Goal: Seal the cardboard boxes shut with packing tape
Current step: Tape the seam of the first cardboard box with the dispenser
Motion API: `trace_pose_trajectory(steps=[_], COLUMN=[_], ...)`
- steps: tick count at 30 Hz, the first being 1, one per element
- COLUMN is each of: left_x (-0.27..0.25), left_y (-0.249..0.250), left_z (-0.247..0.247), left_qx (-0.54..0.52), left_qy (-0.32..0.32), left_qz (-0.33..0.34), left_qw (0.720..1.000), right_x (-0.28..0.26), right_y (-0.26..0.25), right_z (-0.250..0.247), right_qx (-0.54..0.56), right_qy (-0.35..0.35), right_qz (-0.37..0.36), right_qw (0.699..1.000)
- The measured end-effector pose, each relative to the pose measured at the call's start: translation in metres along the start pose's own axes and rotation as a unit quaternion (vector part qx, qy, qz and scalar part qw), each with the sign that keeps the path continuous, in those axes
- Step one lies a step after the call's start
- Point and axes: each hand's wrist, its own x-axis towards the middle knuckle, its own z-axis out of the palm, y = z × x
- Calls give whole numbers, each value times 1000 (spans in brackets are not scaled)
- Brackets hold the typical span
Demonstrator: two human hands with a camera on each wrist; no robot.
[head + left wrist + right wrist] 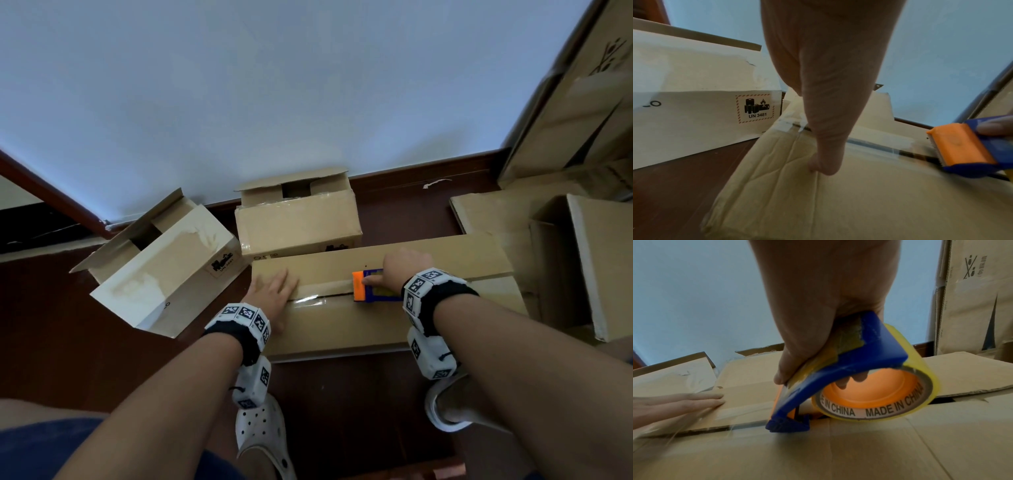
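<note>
A long flat cardboard box (394, 325) lies on the floor before me, its two top flaps meeting at a centre seam. My right hand (399, 270) grips a blue and orange tape dispenser (371, 286) (838, 369) with a clear tape roll (875, 392), pressed onto the seam near the middle. A strip of clear tape (322, 298) (869, 142) runs along the seam from the box's left end to the dispenser (966, 146). My left hand (274, 294) (828, 97) lies flat with straight fingers (701, 400) on the taped left end.
Two smaller boxes with open flaps stand behind: a white-sided one (164, 267) with a UN 3481 label (755, 108) at left, a brown one (298, 219) at the wall. More cardboard (582, 260) is stacked at right. My white shoes (263, 438) stand on the dark floor.
</note>
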Motion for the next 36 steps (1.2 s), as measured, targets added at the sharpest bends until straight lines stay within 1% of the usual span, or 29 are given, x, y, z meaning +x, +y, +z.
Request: trace_pose_trajectory(steps=[4,8,14,17,24,28,32,36], left_x=[-3,-6,-4,-3,-4,-4,-2,-1], left_y=[7,17,15,17,24,26,20,13], left_z=[-5,-5,7,12,9,9,12,12], left_qx=[41,12,32,35,17,21,20,30], left_qy=[8,8,6,0,-34,-35,-23,-26], left_qz=[19,35,13,16,5,8,15,15], left_qw=[999,999,999,999,999,999,999,999], right_x=[-5,-8,-9,-7,-7,-10,-14,-17], right_y=[-1,0,4,6,6,8,10,5], right_z=[-2,-3,-3,-6,-9,-7,-8,-13], right_qx=[4,14,2,-8,-6,-6,4,-3], right_qy=[-9,-18,-5,0,-2,-6,-5,0], right_qz=[-3,-3,-3,1,2,5,3,-2], right_qw=[1000,1000,1000,1000,1000,1000,1000,1000])
